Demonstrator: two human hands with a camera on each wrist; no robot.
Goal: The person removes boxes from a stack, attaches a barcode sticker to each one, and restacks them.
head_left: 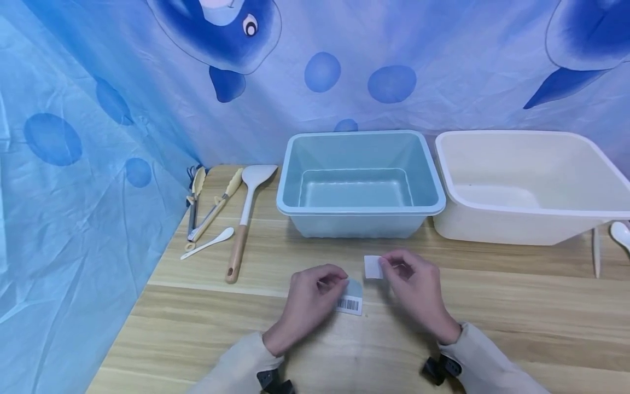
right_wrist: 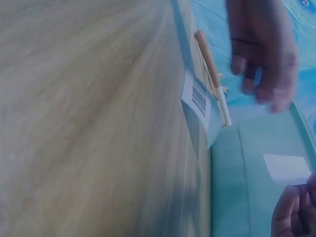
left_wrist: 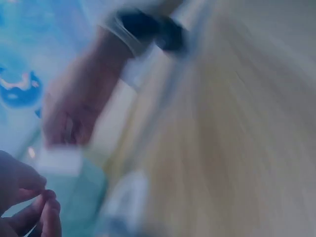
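A right hand pinches a small white paper-like rectangle that juts leftward from the grip, as the left hand, curled and closed at the tips, hovers over a pale blue-and-white barcoded label on a wood-grain table, before a light-blue plastic tub.

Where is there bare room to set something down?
Bare wood shows right of the right hand, in front of the white tub, and left of the left hand, nearer than the spatula. It's crowded back left with tongs and white spoon, at the back with the blue tub, and between the hands with barcode label and white slip.
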